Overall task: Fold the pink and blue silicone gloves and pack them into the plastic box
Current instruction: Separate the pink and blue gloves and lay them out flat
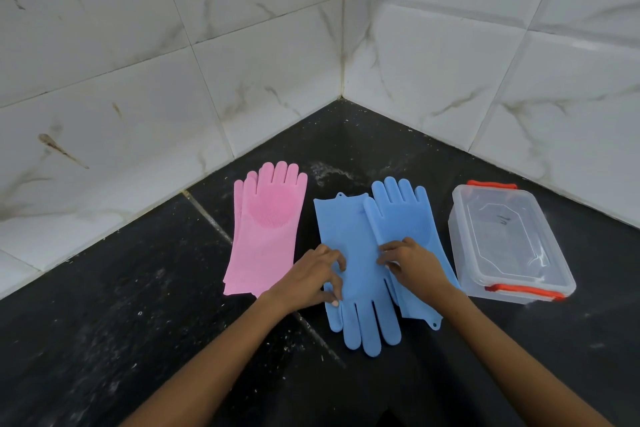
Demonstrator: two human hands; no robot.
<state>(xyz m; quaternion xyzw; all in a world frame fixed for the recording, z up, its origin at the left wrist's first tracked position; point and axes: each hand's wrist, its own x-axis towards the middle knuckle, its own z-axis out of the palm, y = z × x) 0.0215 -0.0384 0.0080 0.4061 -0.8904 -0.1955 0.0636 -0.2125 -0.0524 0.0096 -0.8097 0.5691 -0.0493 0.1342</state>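
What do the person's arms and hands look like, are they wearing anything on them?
Nothing is worn. The left hand and right hand are bare, with no gloves, rings, watch or bracelets in view. Both forearms are bare too; no sleeve shows. Fingernails look short and unpainted.

A black speckled tabletop (145, 305) fills the lower half of the view, running back into a corner. A pale seam (207, 215) crosses it diagonally on the left, and whitish dust (325, 170) lies scattered near the corner. Two walls of white marble-look tiles (242, 45) with grey veins meet at a vertical grout line (343, 28). A brown streak (60, 149) marks the left wall low down
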